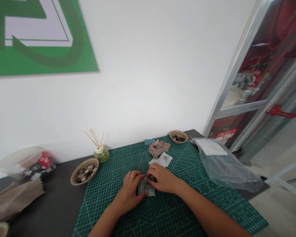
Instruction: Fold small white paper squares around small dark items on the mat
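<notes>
fingers (135,179) of the left hand (129,194) lie flat and loosely spread on a small grey pouch (146,189), pressing its left edge to the green cutting mat (162,210). right hand (162,179) curls over the pouch's top right corner, fingertips bent down and pinching it; the pouch sits between the two hands, near the middle of the mat, and what is inside cannot be told.

just beyond the hands lie two small white packets (162,159), then a crumpled beige cloth (158,147) and a teal scrap (149,141) at the mat's far edge. a tan bowl of dark stones (178,136) stands at the far right corner; a larger bowl of pale and brown stones (84,171) sits off the mat's left side, with a reed diffuser (101,153) just behind it. a clear plastic bag (222,161) lies on the right. far left, a clear tub (27,163) carries a red label, its writing too small to read. a green sign (39,36) on the wall shows large shapes, no legible word.
</notes>
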The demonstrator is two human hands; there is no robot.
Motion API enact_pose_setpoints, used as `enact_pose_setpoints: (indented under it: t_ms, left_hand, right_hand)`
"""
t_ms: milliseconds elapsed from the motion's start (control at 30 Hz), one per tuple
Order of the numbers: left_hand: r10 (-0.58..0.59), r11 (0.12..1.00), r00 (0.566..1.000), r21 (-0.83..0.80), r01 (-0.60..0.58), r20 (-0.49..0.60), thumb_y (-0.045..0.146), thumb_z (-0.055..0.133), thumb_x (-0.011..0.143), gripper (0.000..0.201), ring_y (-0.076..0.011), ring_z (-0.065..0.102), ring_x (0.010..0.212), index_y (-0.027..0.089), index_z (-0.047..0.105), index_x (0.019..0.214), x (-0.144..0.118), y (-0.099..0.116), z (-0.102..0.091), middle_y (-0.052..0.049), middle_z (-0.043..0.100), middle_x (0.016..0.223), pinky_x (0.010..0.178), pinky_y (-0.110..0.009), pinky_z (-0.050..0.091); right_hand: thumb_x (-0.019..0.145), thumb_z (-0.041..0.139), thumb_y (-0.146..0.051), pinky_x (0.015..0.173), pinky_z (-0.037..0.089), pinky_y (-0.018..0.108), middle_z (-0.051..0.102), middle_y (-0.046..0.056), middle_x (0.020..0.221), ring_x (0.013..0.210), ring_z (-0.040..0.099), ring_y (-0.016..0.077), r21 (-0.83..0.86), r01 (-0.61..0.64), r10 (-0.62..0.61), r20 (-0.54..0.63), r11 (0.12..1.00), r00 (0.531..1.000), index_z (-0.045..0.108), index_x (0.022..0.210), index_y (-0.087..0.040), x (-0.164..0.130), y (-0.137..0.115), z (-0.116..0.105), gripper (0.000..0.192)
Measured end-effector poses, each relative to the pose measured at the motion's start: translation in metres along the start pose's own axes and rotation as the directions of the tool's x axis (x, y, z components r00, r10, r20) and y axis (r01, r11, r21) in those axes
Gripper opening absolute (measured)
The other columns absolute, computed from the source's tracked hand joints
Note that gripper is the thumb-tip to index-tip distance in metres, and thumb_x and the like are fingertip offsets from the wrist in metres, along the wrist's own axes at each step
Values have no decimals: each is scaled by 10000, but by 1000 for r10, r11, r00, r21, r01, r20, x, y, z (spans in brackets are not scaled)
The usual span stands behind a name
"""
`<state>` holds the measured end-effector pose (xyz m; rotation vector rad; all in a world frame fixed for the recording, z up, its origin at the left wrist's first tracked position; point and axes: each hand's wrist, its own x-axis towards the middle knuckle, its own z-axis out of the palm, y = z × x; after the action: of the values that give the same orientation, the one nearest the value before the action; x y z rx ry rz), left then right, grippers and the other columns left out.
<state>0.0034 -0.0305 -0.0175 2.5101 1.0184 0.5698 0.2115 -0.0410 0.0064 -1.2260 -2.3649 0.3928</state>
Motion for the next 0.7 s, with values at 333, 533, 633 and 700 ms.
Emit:
enact_pose_setpoints:
  t_ms: [333, 533, 633, 700]
  left_hand:
    - [-19, 1000, 1000, 2, 19, 17, 213, 709, 691, 524, -280, 433, 1131, 242, 536, 1184, 1, 2, -2, -67, 499, 1167, 999, -479, 351]
    - [-15, 1000, 998, -11, 15, 53, 263, 749, 652, 587, -289, 428, 1138, 248, 532, 1196, 1, 5, -8, -67, 489, 1183, 1005, -485, 342]
    - [-24, 999, 998, -20, 26, 54, 232, 732, 665, 576, -290, 427, 1140, 252, 520, 1201, 2, 7, -8, -68, 491, 1180, 999, -484, 345]
    - [-18, 999, 999, -29, 19, 40, 221, 717, 682, 562, -290, 428, 1139, 262, 512, 1203, 2, 7, -7, -64, 492, 1180, 993, -485, 348]
  right_hand:
    - [831, 578, -167, 809, 423, 315, 560, 65, 913, 909, 512, 197, 2, -30, 30, -14, 1000, 999, 617, 907, -150, 0, 0, 1, 87]
    - [825, 589, -167, 812, 420, 310, 561, 63, 912, 910, 517, 195, 4, -41, 41, -12, 999, 999, 625, 900, -147, 0, 0, -2, 86]
    - [829, 590, -182, 816, 419, 309, 562, 64, 921, 913, 516, 194, 14, -33, 33, 7, 999, 999, 630, 902, -146, 0, -2, 0, 91]
    - [839, 585, -197, 821, 420, 309, 565, 69, 935, 919, 517, 196, 21, -21, 21, 16, 1000, 1000, 631, 917, -145, 1, -4, 2, 105]
